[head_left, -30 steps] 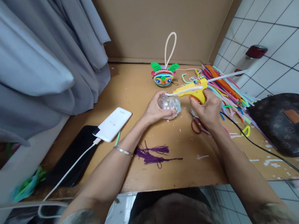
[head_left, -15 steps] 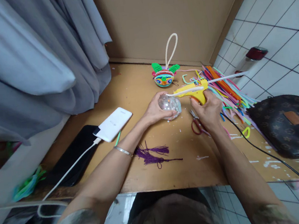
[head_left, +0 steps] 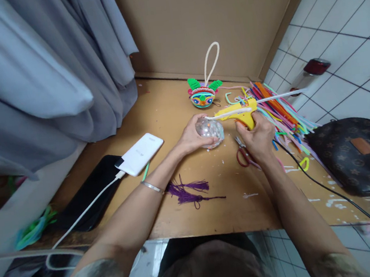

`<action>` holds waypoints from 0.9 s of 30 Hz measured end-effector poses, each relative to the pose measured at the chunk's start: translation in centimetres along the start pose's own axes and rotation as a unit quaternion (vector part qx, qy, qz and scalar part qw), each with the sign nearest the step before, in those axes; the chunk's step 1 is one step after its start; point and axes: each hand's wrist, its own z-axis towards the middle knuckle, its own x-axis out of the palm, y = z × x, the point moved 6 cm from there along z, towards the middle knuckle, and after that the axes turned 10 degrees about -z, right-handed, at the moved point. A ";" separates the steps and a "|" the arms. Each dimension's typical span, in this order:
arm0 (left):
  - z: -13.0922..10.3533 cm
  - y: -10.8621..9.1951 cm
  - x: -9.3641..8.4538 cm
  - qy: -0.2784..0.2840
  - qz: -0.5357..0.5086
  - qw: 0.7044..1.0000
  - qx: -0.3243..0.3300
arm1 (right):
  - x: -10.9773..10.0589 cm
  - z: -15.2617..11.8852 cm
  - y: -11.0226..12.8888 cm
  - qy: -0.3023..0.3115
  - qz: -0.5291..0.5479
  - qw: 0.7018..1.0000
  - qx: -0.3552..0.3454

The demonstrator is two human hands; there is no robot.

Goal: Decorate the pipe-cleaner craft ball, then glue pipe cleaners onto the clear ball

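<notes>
Yellow hot-glue gun (head_left: 246,119), clasped in the right hand (head_left: 259,136), points from that grip to the clear ball (head_left: 209,129), which the left hand (head_left: 193,137), half-curled, cups opposite, seemingly for steadiness.

To our left we see a grey curtain (head_left: 40,62) hanging beside the surface (head_left: 162,100). Near it lies a white device (head_left: 143,151), a white cable (head_left: 120,175) at its end, overlapping a flat black slab (head_left: 90,202). On our right sits a dark patterned bag (head_left: 358,173); a brown panel (head_left: 216,19) meets the tiled wall (head_left: 364,40).
</notes>
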 end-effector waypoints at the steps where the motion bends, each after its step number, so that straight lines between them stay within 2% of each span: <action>1: 0.0 0.0 0.0 0.000 0.001 1.000 0.001 | 0.0 0.0 0.0 0.002 0.000 1.000 -0.001; 27: 0.0 0.1 -0.1 0.001 0.004 1.000 0.004 | -0.1 0.0 -0.1 0.015 -0.026 1.000 -0.006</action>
